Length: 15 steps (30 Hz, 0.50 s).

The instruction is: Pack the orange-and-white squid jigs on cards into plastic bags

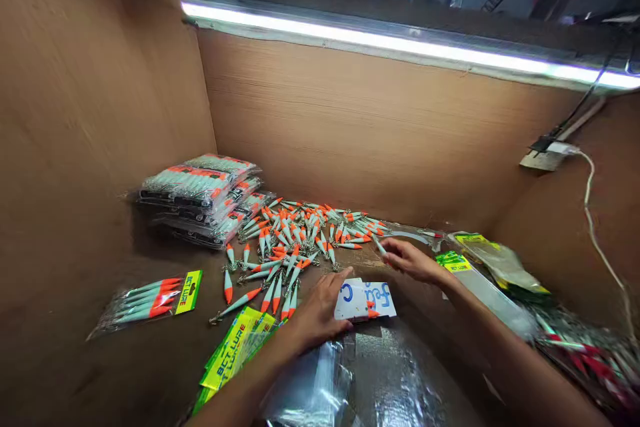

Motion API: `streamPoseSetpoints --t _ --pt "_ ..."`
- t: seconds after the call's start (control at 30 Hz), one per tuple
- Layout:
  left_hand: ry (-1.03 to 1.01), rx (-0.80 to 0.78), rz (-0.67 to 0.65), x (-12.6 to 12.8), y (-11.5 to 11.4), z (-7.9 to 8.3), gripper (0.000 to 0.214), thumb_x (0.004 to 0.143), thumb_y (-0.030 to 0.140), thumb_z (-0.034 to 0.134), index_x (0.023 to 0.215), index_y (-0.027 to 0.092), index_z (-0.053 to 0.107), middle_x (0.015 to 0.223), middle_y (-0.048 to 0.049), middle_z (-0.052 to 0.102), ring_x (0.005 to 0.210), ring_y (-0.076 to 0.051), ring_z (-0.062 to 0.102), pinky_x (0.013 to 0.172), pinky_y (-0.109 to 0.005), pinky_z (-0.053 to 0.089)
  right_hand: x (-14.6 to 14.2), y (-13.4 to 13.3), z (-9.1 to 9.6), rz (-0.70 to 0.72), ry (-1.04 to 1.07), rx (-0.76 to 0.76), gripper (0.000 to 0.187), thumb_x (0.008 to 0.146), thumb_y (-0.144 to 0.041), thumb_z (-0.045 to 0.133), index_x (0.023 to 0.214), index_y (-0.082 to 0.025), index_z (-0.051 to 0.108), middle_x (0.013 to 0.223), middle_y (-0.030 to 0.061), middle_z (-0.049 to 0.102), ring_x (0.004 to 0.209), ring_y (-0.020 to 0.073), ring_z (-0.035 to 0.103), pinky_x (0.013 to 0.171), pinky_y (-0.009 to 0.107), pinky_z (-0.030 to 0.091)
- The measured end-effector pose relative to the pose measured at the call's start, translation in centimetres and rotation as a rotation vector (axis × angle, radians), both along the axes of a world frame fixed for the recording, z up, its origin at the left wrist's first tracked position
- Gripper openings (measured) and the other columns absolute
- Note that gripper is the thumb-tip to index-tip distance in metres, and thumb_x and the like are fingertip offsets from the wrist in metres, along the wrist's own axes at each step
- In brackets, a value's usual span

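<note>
My left hand (323, 307) is closed around the left end of a white card (361, 295) with blue handwriting, fingers at its top edge and thumb at its lower edge. An orange lure tip (373, 311) shows at the card's lower right; the rest of that lure is hard to make out. Up and to the right, my right hand (410, 260) pinches a pale fishing lure (379, 246) between thumb and fingers. Just beyond both hands spreads a loose heap of pale-and-orange lures (295, 230) with hooks at their ends.
Bagged lures (200, 197) are stacked at the back left. A clear packet of lures (150, 299) lies nearer, beside yellow-green header cards (237, 350). Clear plastic bags (313, 383) lie in front. More packaging (500, 263) and red-and-pale lures (590, 353) are on the right.
</note>
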<state>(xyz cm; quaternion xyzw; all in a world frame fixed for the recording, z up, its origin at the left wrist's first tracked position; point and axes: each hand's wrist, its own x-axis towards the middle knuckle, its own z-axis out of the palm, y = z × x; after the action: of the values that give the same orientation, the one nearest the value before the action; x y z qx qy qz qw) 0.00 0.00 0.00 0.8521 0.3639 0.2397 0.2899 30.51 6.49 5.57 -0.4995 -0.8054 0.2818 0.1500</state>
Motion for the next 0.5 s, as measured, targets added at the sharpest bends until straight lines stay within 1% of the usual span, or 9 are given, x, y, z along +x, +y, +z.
streamPoseSetpoints --t 0.07,0.13,0.23,0.3,0.37,0.43,0.5 --pt "-0.016 0.026 0.0 0.0 0.2 -0.3 0.097 0.072 0.026 0.073 0.154 0.021 0.022 0.153 -0.01 0.034 0.139 -0.026 0.033 0.118 -0.042 0.026 1.3 -2.6 -1.3 0.039 -0.062 0.013 0.054 0.097 -0.055 0.042 0.124 -0.013 0.061 0.102 0.0071 0.059 0.082 0.0049 0.05 0.073 0.01 0.039" --pt "-0.026 0.049 -0.005 0.1 0.4 -0.6 0.098 0.072 0.026 0.073 0.155 0.024 0.021 0.153 -0.0087 0.034 0.139 -0.026 0.034 0.118 -0.043 0.027 2.0 -4.7 -2.5 0.036 -0.117 0.039 0.049 0.096 -0.053 0.047 0.123 -0.016 0.064 0.104 0.0068 0.06 0.087 0.0061 0.053 0.076 0.01 0.038" --pt "-0.029 0.085 -0.017 0.3 0.5 -1.0 0.102 0.071 0.026 0.076 0.155 0.028 0.019 0.152 -0.0067 0.036 0.138 -0.026 0.035 0.117 -0.042 0.029 1.5 -6.4 -3.6 -0.052 -0.185 0.105 0.038 0.095 -0.048 0.053 0.114 -0.019 0.069 0.101 0.0045 0.061 0.085 0.0055 0.053 0.073 0.01 0.034" --pt "-0.028 0.093 -0.017 0.5 0.5 -1.2 0.104 0.07 0.026 0.078 0.155 0.028 0.019 0.151 -0.006 0.036 0.138 -0.025 0.035 0.117 -0.041 0.029 0.5 -6.7 -4.0 -0.092 -0.237 0.205 0.03 0.093 -0.044 0.057 0.103 -0.019 0.07 0.097 0.0033 0.061 0.085 0.0061 0.051 0.073 0.011 0.032" --pt "-0.027 0.102 -0.016 0.6 0.5 -1.3 0.104 0.069 0.027 0.078 0.155 0.028 0.019 0.152 -0.0059 0.036 0.138 -0.025 0.036 0.118 -0.041 0.029 -0.6 -6.6 -4.2 -0.081 -0.283 0.311 0.026 0.093 -0.041 0.058 0.097 -0.019 0.071 0.096 0.0036 0.061 0.089 0.0076 0.049 0.076 0.013 0.031" --pt "-0.031 0.107 -0.01 0.7 0.5 -1.3 0.105 0.069 0.026 0.079 0.155 0.027 0.019 0.153 -0.0059 0.035 0.138 -0.025 0.036 0.118 -0.041 0.029 -1.8 -6.2 -4.6 -0.043 -0.296 0.379 0.026 0.096 -0.039 0.054 0.1 -0.021 0.071 0.097 0.0042 0.06 0.092 0.0085 0.048 0.078 0.015 0.031" --pt "-0.033 0.111 -0.013 0.7 0.5 -1.3 0.106 0.068 0.026 0.079 0.155 0.027 0.019 0.153 -0.0061 0.035 0.138 -0.025 0.036 0.118 -0.04 0.029 -3.0 -5.7 -5.2 -0.005 -0.278 0.406 0.027 0.098 -0.037 0.05 0.104 -0.022 0.071 0.098 0.0047 0.06 0.093 0.0084 0.048 0.08 0.016 0.032"
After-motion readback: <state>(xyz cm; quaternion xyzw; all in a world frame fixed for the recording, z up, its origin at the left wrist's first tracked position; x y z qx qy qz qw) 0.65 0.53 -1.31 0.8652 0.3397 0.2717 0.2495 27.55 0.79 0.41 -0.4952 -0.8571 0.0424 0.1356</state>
